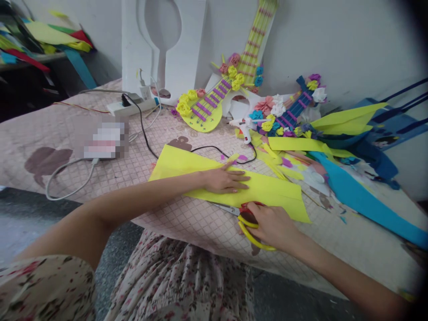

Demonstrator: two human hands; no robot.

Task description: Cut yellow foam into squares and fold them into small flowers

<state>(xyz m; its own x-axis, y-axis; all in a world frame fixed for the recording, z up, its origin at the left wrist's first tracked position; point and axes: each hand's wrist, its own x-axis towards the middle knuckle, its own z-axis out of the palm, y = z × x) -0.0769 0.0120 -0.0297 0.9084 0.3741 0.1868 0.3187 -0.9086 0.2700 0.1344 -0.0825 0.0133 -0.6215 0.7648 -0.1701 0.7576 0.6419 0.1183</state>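
Observation:
A long yellow sheet (281,191) lies across the quilted tablecloth in front of me. My left hand (222,179) rests flat on its middle, palm down with the fingers spread. Just below the sheet's near edge, my right hand (272,226) is closed round the red and yellow handles of a pair of scissors (247,220). The blades point left, low over the cloth, and their tips are partly hidden at the sheet's edge. Behind the sheet, a white glue gun (245,129) stands with its black cord curving down to the left.
Flower-decorated instrument shapes (209,107) lean at the back. Yellow scraps and a blue strip (357,189) lie to the right. A power strip (133,107), a blurred-out object (103,138) and a white cable (72,194) are at the left. A white foam board (194,40) leans on the wall.

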